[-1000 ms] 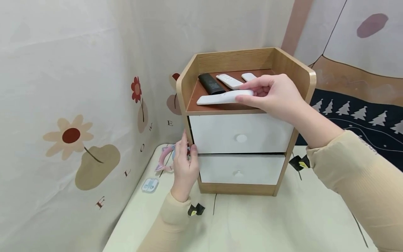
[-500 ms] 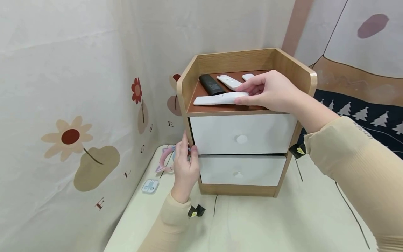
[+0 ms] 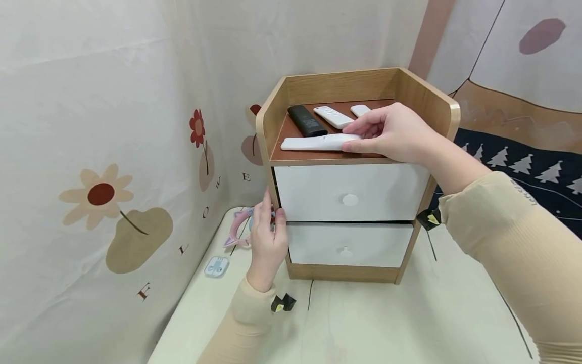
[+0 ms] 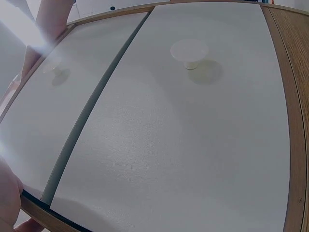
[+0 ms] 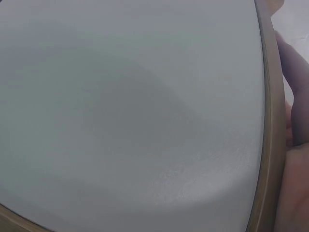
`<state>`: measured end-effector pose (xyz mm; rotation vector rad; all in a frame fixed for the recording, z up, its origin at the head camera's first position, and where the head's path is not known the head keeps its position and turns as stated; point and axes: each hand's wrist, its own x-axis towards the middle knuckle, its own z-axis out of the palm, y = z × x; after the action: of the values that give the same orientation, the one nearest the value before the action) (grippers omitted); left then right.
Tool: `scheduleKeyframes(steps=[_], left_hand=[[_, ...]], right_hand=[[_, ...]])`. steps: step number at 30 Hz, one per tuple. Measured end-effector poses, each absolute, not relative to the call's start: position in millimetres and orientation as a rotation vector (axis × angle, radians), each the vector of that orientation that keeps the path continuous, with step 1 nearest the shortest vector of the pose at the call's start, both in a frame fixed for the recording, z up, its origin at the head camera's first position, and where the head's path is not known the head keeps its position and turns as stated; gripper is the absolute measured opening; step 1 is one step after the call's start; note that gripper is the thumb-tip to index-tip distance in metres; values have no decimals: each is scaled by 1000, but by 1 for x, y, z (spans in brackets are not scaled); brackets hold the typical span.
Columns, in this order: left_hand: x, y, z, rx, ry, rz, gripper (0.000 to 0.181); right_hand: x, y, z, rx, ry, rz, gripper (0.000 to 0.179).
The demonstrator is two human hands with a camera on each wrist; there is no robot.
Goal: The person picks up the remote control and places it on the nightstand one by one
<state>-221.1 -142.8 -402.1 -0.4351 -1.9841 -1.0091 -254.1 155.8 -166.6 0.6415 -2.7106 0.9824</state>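
Observation:
My right hand pinches a long white remote control by its right end, between thumb and fingers. The remote lies low along the front edge of the red-brown top shelf. In the right wrist view, part of the hand shows beyond the wooden edge; the remote is hidden there. My left hand rests with straight fingers against the left side of the small wooden cabinet. Only a bit of that hand shows in the left wrist view, beside the white drawer fronts.
Behind the held remote lie a black slab, a white button remote and another white item. Raised wooden walls border the shelf at the back and sides. A pink ring-shaped item and a small clear case lie left.
The right hand has lowered slightly with the white remote, which went from slightly tilted to nearly flat at the shelf front. The left hand has stayed in place.

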Motion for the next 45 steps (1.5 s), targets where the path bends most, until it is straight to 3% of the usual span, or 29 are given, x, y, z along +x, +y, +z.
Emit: scheduleKeyframes(steps=[30, 38, 45], left_hand=[[-220, -140, -402, -440, -1998, -1027, 64], [-220, -142, -400, -445, -2045, -1032, 64], [-215, -157, -390, -515, -2124, -978, 71]], right_hand=[[-253, 158, -166, 599, -2719, 987, 48], [-239, 161, -186, 644, -2304, 1163, 25], [-210, 154, -227, 1027, -1880, 1089, 17]])
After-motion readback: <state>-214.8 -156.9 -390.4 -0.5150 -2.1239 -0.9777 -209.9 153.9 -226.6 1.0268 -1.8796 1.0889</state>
